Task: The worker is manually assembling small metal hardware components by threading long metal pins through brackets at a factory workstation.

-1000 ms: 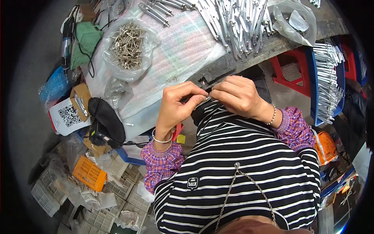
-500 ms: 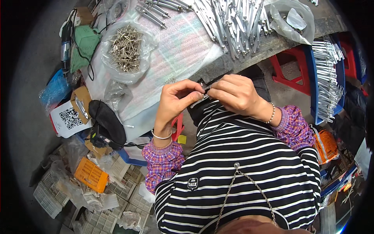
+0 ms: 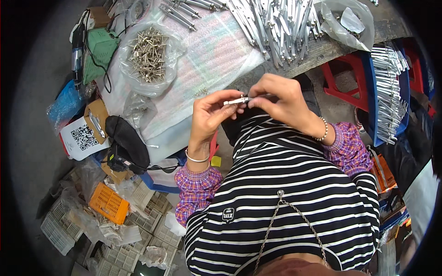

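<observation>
In front of my striped apron, both hands meet over a small silver metal part (image 3: 234, 101). My left hand (image 3: 207, 114) pinches it between thumb and fingers, with its pale flat end showing across the fingertips. My right hand (image 3: 286, 102) is closed at the part's other end, thumb and forefinger pressed together there; what lies inside that pinch is mostly hidden. A tiny upright stub stands out near the middle of the part. Past my left hand, an open plastic bag (image 3: 172, 76) of T-shaped metal pins (image 3: 148, 55) sits on the table.
Long silver metal pieces (image 3: 281, 30) lie heaped at the table's far side, beside another plastic bag (image 3: 363, 37). On the right, a blue bin (image 3: 374, 99) holds more, near a red stool (image 3: 343, 85). A green box (image 3: 99, 53) and a black pouch (image 3: 126, 138) stand left.
My right hand has turned and shifted slightly up, its thumb now showing below the forefinger. The metal part has come into clearer view, lying more level across my left fingertips.
</observation>
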Demonstrator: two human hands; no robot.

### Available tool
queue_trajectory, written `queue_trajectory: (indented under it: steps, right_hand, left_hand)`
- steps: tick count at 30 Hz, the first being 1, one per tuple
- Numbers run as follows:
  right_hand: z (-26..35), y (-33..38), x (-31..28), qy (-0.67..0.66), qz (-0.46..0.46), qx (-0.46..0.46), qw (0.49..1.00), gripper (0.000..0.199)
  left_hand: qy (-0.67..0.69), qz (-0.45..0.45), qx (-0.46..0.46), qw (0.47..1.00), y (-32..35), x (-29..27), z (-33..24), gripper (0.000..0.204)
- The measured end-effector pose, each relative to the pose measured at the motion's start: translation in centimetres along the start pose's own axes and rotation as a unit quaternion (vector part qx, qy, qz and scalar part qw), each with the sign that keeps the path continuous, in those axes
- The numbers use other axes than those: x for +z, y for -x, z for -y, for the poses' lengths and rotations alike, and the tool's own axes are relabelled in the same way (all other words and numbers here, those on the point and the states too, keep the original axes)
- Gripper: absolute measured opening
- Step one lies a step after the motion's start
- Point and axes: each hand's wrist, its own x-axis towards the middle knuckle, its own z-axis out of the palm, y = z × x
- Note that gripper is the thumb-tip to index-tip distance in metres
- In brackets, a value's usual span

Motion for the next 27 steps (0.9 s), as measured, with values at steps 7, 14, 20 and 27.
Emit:
queue_trajectory:
  steps: [7, 14, 20, 27]
  right_hand:
    - [0.2, -0.2, -0.4, -0.127, 0.033, 0.170, 0.977, 0.014]
    - [0.4, 0.2, -0.3, -0.053, -0.007, 0.051, 0.997, 0.014]
    - [0.5, 0.5, -0.1, 0.059, -0.037, -0.087, 0.994, 0.016]
    - [0.9, 0.5, -0.3, 0.070, -0.029, -0.096, 0.993, 0.017]
  left_hand:
    - [0.013, -0.073, 0.021, 0.997, -0.6, 1.4, 0.2, 0.022]
    - [-0.012, -0.100, 0.059, 0.993, -0.3, 2.5, 0.4, 0.019]
    - [-0.056, -0.083, 0.126, 0.987, -0.1, 2.7, 0.5, 0.022]
    - [-0.085, -0.074, 0.154, 0.982, -0.2, 2.7, 0.4, 0.021]
